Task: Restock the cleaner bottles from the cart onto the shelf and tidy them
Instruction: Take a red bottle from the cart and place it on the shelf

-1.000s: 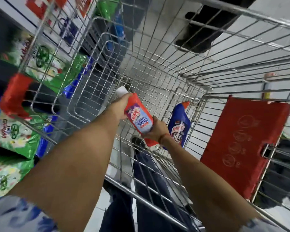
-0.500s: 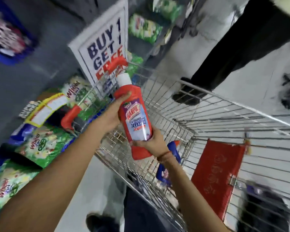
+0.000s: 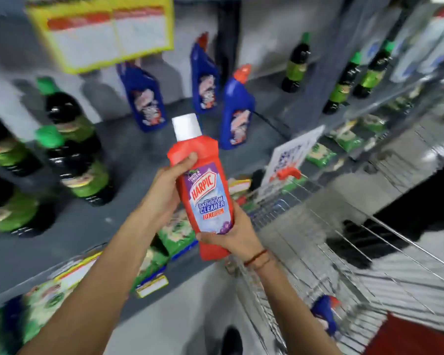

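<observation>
At the centre of the frame a red bathroom-cleaner bottle [image 3: 204,185] with a white cap stands nearly upright in the air, label facing the camera, held between both hands. The left hand [image 3: 164,193] wraps its upper left side, thumb lying across the red shoulder just above the label. The right hand [image 3: 235,235] cups the base from the lower right, fingers curled around the bottom edge (a thin red thread circles that wrist).

Behind the bottle, the grey shelf [image 3: 128,149] runs across the upper half of the frame. Three blue cleaner bottles [image 3: 237,111] stand on it just above the white cap, the nearest one at upper centre right. Dark bottles with green caps [image 3: 69,149] crowd the left side, and more stand at upper right. A yellow-framed sign [image 3: 105,34] hangs at upper left.

The wire cart [image 3: 344,252] fills the lower right, with one blue bottle in the cart [image 3: 324,316] near the bottom edge. Green packets [image 3: 174,234] sit on the lower shelf beneath the forearms.

Both forearms rise from the bottom of the frame, converging on the bottle.
</observation>
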Demonstrator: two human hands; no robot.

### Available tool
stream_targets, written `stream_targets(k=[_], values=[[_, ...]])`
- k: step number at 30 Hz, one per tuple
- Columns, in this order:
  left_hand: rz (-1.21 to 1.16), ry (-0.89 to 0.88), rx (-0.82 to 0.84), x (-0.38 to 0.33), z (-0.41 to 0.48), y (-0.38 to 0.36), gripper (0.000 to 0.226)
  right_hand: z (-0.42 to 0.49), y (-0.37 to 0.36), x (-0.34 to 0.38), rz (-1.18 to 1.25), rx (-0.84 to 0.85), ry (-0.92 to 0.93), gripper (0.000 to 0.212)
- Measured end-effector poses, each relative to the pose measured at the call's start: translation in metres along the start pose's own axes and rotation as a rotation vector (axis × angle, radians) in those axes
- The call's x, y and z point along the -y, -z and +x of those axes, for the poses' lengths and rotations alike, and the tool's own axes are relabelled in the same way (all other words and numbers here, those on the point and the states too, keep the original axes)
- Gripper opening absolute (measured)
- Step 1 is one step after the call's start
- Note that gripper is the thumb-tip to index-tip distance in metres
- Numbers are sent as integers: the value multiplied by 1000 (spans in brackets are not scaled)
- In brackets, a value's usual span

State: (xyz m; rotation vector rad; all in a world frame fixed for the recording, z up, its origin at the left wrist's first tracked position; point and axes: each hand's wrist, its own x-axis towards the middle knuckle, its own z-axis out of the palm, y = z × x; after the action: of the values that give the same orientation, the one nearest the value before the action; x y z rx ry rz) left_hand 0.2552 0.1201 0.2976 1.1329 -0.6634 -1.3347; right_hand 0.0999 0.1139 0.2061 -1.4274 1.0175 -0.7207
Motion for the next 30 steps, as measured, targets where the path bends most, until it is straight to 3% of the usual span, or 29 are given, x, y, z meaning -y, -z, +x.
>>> stream_targets(k=[4,6,7,12,14,18,24,30], values=[[57,-195,-132,-44,-67,74,31,-1,-90,33,-80,188,98,72],[87,-253,-198,-60,-102,108,8,-4,-137,46,-88,286,137,77],[104,-284,-232,-67,-118,125,6,-6,-161,53,-100,334,161,75],[205,-411,-394,-96,-192,210,10,-13,-274,88,-203,597,284,52],[224,-453,-449,-106,-215,244,18,-13,-315,101,-251,616,344,48],[246,-524,-561,-121,-243,303,58,-12,-387,124,-357,624,414,53],[220,-507,-629,-124,-240,365,26,0,-451,129,-364,623,380,59],[247,-460,-608,-122,-226,382,41,9,-459,120,-379,615,339,66]])
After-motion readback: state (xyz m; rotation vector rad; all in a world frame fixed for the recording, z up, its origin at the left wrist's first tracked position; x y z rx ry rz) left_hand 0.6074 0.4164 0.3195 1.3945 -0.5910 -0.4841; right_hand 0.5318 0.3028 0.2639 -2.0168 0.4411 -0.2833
